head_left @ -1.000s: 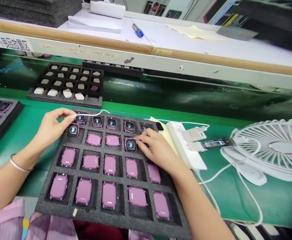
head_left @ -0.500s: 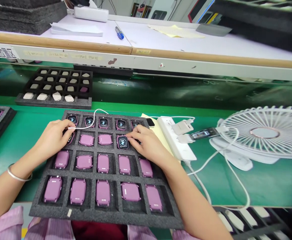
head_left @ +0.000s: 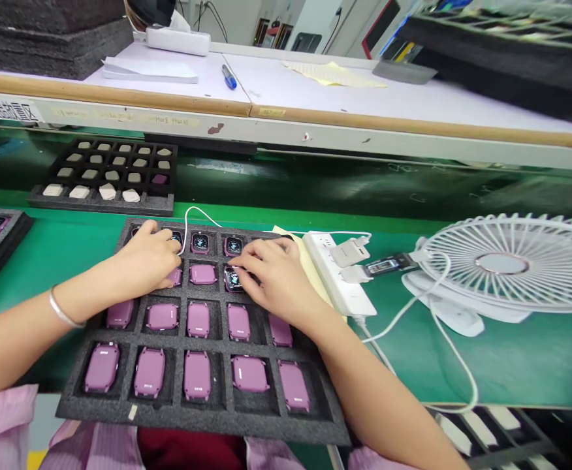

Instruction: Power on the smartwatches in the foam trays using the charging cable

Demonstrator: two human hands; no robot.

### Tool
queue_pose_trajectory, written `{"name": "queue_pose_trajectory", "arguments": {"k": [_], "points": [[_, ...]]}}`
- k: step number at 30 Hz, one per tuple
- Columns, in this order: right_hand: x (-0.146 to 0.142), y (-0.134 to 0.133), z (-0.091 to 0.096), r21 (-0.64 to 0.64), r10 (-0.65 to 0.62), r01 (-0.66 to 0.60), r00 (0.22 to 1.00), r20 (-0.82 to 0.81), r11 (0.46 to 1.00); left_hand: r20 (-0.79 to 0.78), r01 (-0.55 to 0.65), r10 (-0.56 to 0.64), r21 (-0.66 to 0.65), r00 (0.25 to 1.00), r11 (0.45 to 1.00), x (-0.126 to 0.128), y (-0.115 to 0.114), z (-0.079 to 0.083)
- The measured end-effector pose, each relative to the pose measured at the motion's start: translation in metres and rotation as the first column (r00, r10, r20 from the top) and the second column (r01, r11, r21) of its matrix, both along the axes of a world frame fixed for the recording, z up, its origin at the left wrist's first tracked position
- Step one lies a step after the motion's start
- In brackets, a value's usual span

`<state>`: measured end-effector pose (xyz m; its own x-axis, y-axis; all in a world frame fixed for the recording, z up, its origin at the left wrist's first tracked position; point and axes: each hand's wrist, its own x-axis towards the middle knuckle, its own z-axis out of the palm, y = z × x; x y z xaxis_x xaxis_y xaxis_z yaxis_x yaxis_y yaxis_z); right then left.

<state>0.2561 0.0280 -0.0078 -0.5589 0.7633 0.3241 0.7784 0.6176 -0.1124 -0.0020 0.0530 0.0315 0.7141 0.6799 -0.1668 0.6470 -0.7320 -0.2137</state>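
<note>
A dark foam tray (head_left: 134, 427) holds purple smartwatches in its compartments. My left hand (head_left: 146, 260) is over the second row, its fingers curled round the end of a thin white cable (head_left: 187, 225). Just under these fingers shows a purple watch (head_left: 174, 277), lying back up. My right hand (head_left: 272, 269) reaches over the right side of the tray, with thumb and fingertips closed on the edges of a smartwatch (head_left: 232, 279) whose screen is lit. Several watches with lit screens, such as this smartwatch (head_left: 200, 243), lie in the back row; my hands hide others.
A white power strip (head_left: 337, 274) with a plugged-in adapter (head_left: 349, 252) and a small display device (head_left: 388, 264) lies to the right, before a white fan (head_left: 506, 264). Another foam tray (head_left: 102, 202) stands at the back left. A shelf (head_left: 315, 121) runs across behind.
My left hand has moved right with the cable, from the tray's left edge to the second column. My right fingers have shifted further over the lit watch, covering more of it.
</note>
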Motion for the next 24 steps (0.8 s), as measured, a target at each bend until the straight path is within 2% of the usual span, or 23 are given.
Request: {"name": "queue_pose_trajectory", "arguments": {"k": [2,4,7,12,16,18,20,22,24], "points": [[-0.021,0.003,0.011,-0.076,0.070,-0.060,0.989,0.128,0.995,-0.094,0.028,-0.033,-0.054,0.995,0.998,0.008,0.007,0.009],[-0.041,0.010,0.020,-0.174,0.112,-0.064,0.952,0.284,0.983,-0.151,0.053,-0.064,-0.076,0.986,0.996,0.013,0.010,0.013],[-0.059,0.020,0.027,-0.293,0.153,-0.035,0.907,0.392,0.956,-0.108,0.173,-0.177,-0.044,0.978,0.984,0.007,0.008,0.010],[-0.056,0.026,0.026,-0.424,0.244,-0.103,0.925,0.292,0.900,0.055,0.369,-0.384,0.180,0.922,0.912,-0.018,0.001,-0.005],[-0.043,0.023,0.021,-0.467,0.280,-0.184,0.949,0.146,0.865,0.128,0.444,-0.478,0.222,0.869,0.868,-0.028,0.000,-0.015],[-0.034,0.023,0.020,-0.439,0.225,-0.176,0.972,0.062,0.881,0.159,0.412,-0.445,0.204,0.881,0.888,-0.028,0.002,-0.017],[-0.022,0.024,0.020,-0.366,0.095,-0.086,0.995,0.007,0.927,0.183,0.314,-0.342,0.168,0.922,0.935,-0.028,0.005,-0.017],[-0.008,0.024,0.019,-0.307,-0.037,0.040,0.999,0.016,0.951,0.191,0.217,-0.238,0.126,0.952,0.968,-0.027,0.007,-0.016],[0.004,0.024,0.017,-0.297,-0.103,0.120,0.992,0.073,0.947,0.174,0.176,-0.192,0.106,0.966,0.979,-0.024,0.009,-0.015]]}}
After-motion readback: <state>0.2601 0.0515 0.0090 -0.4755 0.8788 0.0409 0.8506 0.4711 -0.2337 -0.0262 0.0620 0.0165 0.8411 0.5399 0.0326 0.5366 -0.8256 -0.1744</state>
